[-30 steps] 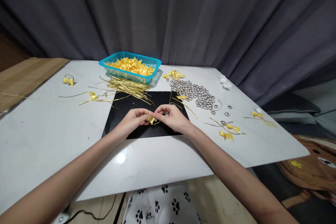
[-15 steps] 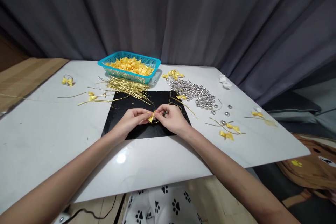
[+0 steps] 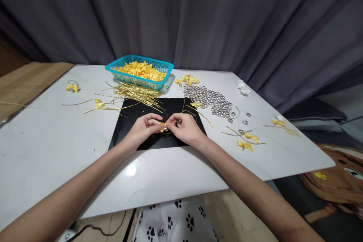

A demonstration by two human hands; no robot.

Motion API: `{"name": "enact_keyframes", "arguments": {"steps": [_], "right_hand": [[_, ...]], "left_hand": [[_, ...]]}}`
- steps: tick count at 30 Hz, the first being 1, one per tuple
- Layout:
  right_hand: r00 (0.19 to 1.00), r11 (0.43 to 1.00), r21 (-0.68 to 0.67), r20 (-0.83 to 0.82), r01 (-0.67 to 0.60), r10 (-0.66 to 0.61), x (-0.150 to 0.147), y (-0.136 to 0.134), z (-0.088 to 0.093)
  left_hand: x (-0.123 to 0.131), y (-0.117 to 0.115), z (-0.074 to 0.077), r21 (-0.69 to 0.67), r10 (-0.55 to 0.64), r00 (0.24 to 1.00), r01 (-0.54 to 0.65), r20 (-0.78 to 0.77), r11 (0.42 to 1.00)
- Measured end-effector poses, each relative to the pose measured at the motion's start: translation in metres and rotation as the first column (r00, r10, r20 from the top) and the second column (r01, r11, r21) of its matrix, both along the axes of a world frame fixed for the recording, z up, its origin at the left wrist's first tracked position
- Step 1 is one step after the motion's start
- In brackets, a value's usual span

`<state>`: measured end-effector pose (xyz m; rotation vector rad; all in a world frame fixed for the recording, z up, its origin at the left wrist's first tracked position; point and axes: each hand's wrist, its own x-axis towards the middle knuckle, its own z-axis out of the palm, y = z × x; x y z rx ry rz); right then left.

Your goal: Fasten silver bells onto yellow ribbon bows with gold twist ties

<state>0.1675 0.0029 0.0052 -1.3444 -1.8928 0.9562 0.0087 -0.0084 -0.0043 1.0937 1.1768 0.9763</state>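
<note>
Over the black mat (image 3: 153,144) both hands meet at a small yellow ribbon bow (image 3: 162,130). My left hand (image 3: 145,125) pinches the bow's left side between thumb and fingertips, its index finger lifted. From the other side, my right hand (image 3: 183,125) grips the bow with thumb and index finger. A silver bead (image 3: 166,129) shows at the bow's middle, and a gold twist tie (image 3: 168,133) curves under it. The fingers hide much of the bow and the tie's ends.
Behind the mat lies a pile of gold ties (image 3: 136,93), with a blue basket (image 3: 113,69) of yellow bows beyond it. Silver beads (image 3: 210,98) spread at the right. Loose bows with ties (image 3: 252,137) lie farther right; a finished-looking looped bow (image 3: 72,87) is far left.
My left index finger has lifted away from the bow, and the bow has turned slightly in the fingers. My right hand has hardly moved.
</note>
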Motion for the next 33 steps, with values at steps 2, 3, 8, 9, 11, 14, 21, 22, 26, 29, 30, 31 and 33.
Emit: {"name": "enact_keyframes", "arguments": {"steps": [2,3,8,9,11,14,21,22,26,29,30,31,33], "right_hand": [[1.000,1.000,-0.021,0.018,-0.016,0.016,0.001,0.000,0.002],[0.999,0.999,-0.026,0.030,-0.028,0.029,0.001,0.001,0.002],[0.997,0.996,-0.046,0.039,-0.072,0.074,0.009,0.003,0.007],[0.997,0.994,-0.084,0.026,-0.076,0.078,0.011,0.004,0.009],[0.994,0.977,-0.185,0.019,-0.105,0.110,0.015,0.005,0.011],[0.979,0.938,-0.296,0.045,-0.179,0.201,0.019,0.008,0.014],[0.961,0.907,-0.336,0.020,-0.253,0.275,0.021,0.010,0.014],[0.962,0.910,-0.334,0.028,-0.246,0.270,0.020,0.010,0.014],[0.966,0.915,-0.330,0.039,-0.230,0.257,0.020,0.011,0.013],[0.966,0.912,-0.335,0.021,-0.237,0.258,0.020,0.011,0.015],[0.965,0.908,-0.342,0.012,-0.241,0.261,0.020,0.010,0.016],[0.965,0.905,-0.349,0.002,-0.244,0.261,0.020,0.010,0.017],[0.968,0.896,-0.372,-0.033,-0.243,0.249,0.019,0.009,0.019]], "left_hand": [[0.000,0.000,0.000,0.002,0.000,1.000,0.000,0.008,1.000],[0.000,0.000,0.001,0.000,-0.003,1.000,0.003,0.007,1.000],[-0.002,0.001,0.000,0.017,-0.074,0.997,0.074,-0.030,0.997],[-0.002,0.002,-0.001,0.028,-0.090,0.995,0.091,-0.037,0.995],[-0.003,0.002,-0.002,0.043,-0.109,0.993,0.111,-0.044,0.993],[-0.004,0.003,-0.002,0.044,-0.119,0.991,0.122,-0.057,0.992],[-0.004,0.003,0.000,0.008,-0.138,0.989,0.138,-0.056,0.990],[-0.004,0.003,0.000,0.003,-0.141,0.988,0.141,-0.059,0.990],[-0.004,0.003,-0.002,0.019,-0.165,0.978,0.169,-0.124,0.985],[-0.004,0.004,-0.004,0.042,-0.197,0.966,0.206,-0.166,0.978],[-0.004,0.004,-0.004,0.044,-0.208,0.964,0.218,-0.167,0.975],[-0.004,0.003,-0.004,0.044,-0.218,0.962,0.228,-0.165,0.973],[-0.004,0.003,-0.002,0.043,-0.229,0.961,0.239,-0.157,0.970]]}}
